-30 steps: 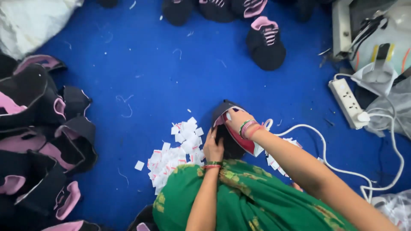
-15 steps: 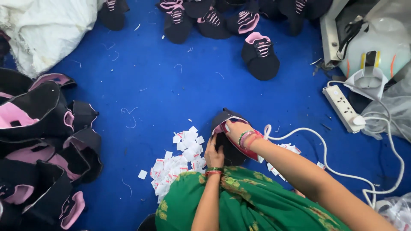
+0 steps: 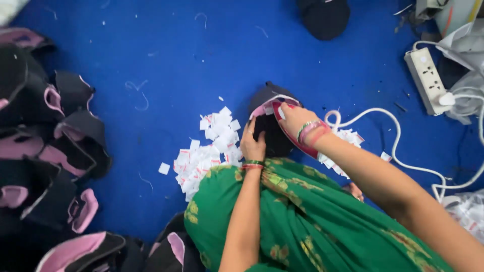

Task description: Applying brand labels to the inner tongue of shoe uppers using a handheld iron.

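Note:
My right hand (image 3: 298, 121) is closed over a red-edged iron (image 3: 288, 137) that presses on a black shoe piece with pink lining (image 3: 268, 93) lying on the blue floor (image 3: 201, 65). My left hand (image 3: 252, 144) grips the near side of that same piece, just left of the iron. Both wrists wear bangles. A heap of small white paper labels (image 3: 206, 153) lies directly left of my left hand, touching the edge of my green patterned garment (image 3: 302, 216).
Stacked black and pink shoe pieces (image 3: 45, 151) fill the left side. Another black piece (image 3: 322, 17) lies at the top. A white power strip (image 3: 427, 78) and white cord (image 3: 398, 151) run along the right, near plastic bags (image 3: 469, 45).
The view has tilted down, so the floor items slid toward the top. Both hands stay on the iron and the black piece, shifted only slightly.

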